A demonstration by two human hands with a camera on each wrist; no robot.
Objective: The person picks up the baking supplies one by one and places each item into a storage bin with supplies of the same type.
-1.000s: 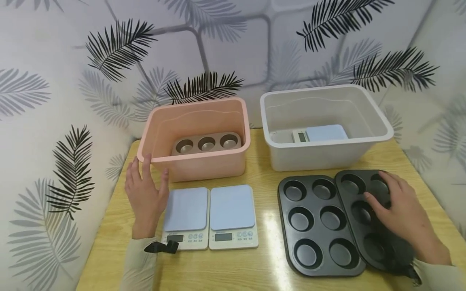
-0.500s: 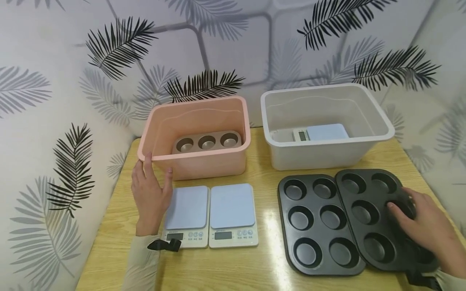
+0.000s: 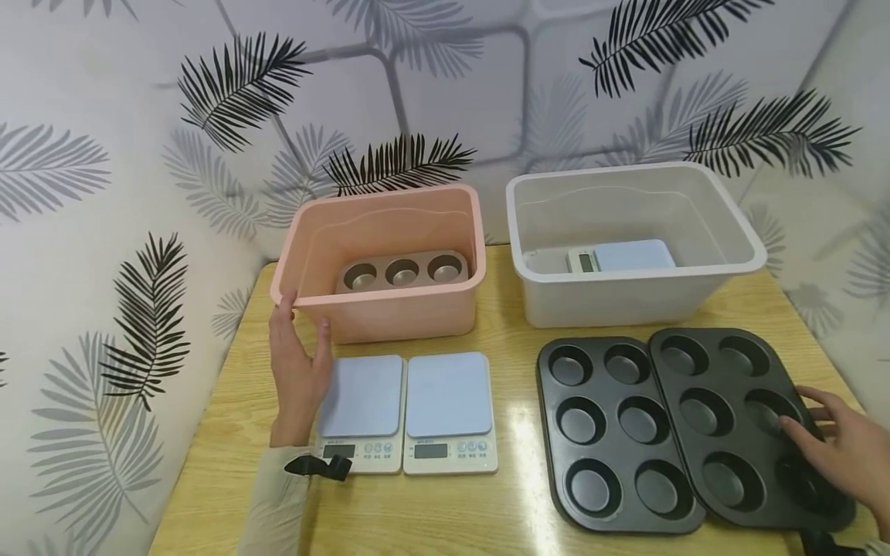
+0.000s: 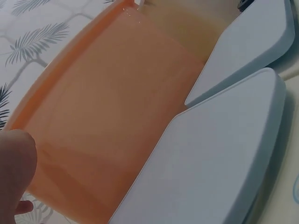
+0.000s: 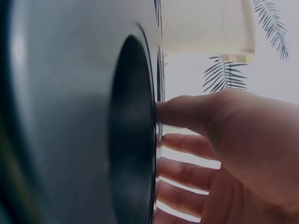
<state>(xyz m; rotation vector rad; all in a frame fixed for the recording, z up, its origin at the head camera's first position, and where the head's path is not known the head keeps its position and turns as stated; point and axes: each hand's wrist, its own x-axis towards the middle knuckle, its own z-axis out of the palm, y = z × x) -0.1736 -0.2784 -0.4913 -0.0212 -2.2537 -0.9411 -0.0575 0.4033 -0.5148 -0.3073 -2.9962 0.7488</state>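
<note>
In the head view, my left hand (image 3: 300, 371) is at the front left corner of a pink bin (image 3: 389, 309), index fingertip right at the rim. The thumb stands apart from the fingers, close to the bin's front wall. My right hand (image 3: 844, 448) is at the right edge of the right-hand black muffin pan (image 3: 738, 417). Its thumb reaches over a cup, and the fingers are spread along the pan's side. In the right wrist view, the thumb and straight fingertips meet the pan's edge (image 5: 84, 112). A second black muffin pan (image 3: 612, 455) lies directly left.
Two kitchen scales (image 3: 361, 398) (image 3: 448, 394) lie side by side before the pink bin. Inside that bin is a brown muffin pan (image 3: 402, 282). A white bin (image 3: 636, 297) at the back right holds another scale (image 3: 633, 255). Patterned walls border the wooden table (image 3: 487, 510).
My right hand has slid from the middle of the right pan to its right edge, uncovering the cups. The left hand stays at the pink bin's corner, shifted slightly right.
</note>
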